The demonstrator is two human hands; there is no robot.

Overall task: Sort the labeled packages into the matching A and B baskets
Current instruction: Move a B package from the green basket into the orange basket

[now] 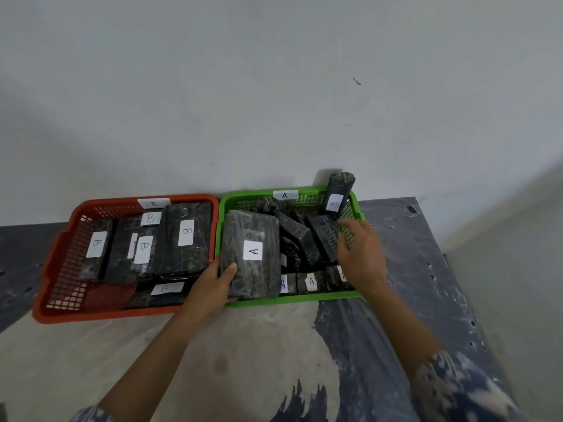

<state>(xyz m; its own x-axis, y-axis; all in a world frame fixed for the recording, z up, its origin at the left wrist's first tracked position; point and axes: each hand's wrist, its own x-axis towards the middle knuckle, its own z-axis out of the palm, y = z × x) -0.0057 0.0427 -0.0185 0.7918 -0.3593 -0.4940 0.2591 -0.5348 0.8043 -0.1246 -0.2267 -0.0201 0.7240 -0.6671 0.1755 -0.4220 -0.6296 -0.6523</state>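
Left grip [213, 281] clasping large black-wrapped flat package labelled A [251, 254] at its seven o'clock corner. Right grip [361, 251] released, fingers spread, reaching toward eleven o'clock over green plastic basket [292, 300].

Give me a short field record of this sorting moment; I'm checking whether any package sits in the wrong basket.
red basket: tagged B, holds packages labeled B
green basket: tagged A, holds packages labeled A
misplaced: B package standing at the green basket's far right corner
left hand: grips large A package at the green basket's left side
right hand: open, over the green basket's right side, holding nothing
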